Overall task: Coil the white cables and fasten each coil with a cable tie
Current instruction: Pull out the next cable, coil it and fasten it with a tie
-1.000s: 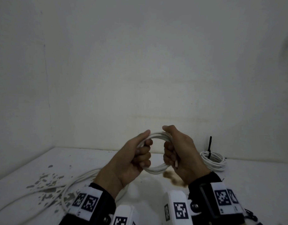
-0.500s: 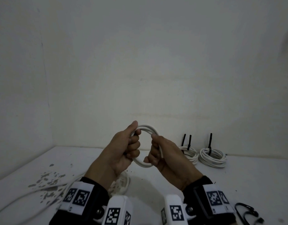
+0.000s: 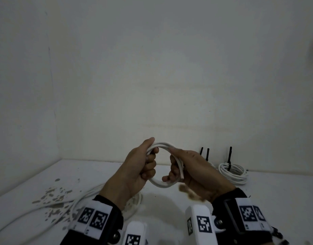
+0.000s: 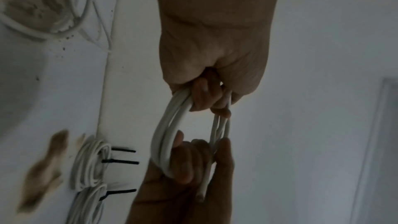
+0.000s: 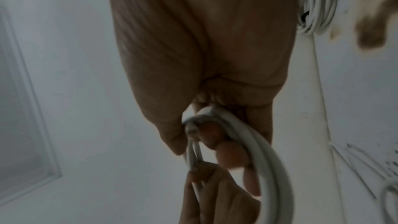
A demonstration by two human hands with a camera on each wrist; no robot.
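Coil in hand (image 3: 161, 184), held upright in the air above the white surface (image 3: 169, 206), centre of the head view. My left hand (image 3: 136, 172) grips the coil's 9 o'clock side, fingers (image 3: 149, 167) curled round the bundled turns, thumb laid over the top arc. My right hand (image 3: 191, 172) holds the 3 o'clock side, fingers wrapped through the loop and clamped on the strands; the cut cable end (image 3: 181, 175) pokes out along the palm. From the left wrist camera the coil shows as several white turns running between both hands (image 4: 165, 135), free end (image 4: 201, 193) pointing toward the right wrist. Finished coils sit at 2 o'clock against the back wall: one tied coil (image 3: 233, 174) lying flat with a black cable tie (image 3: 229, 156) sticking up, a second partly hidden behind my right hand, two tie tails (image 3: 205, 153) showing. Loose white cable (image 3: 67, 204) sprawls on the surface at 8 o'clock, over a patch of chipped paint (image 3: 53, 195). Brown stain (image 3: 189, 191) under the right wrist. No containers in sight.
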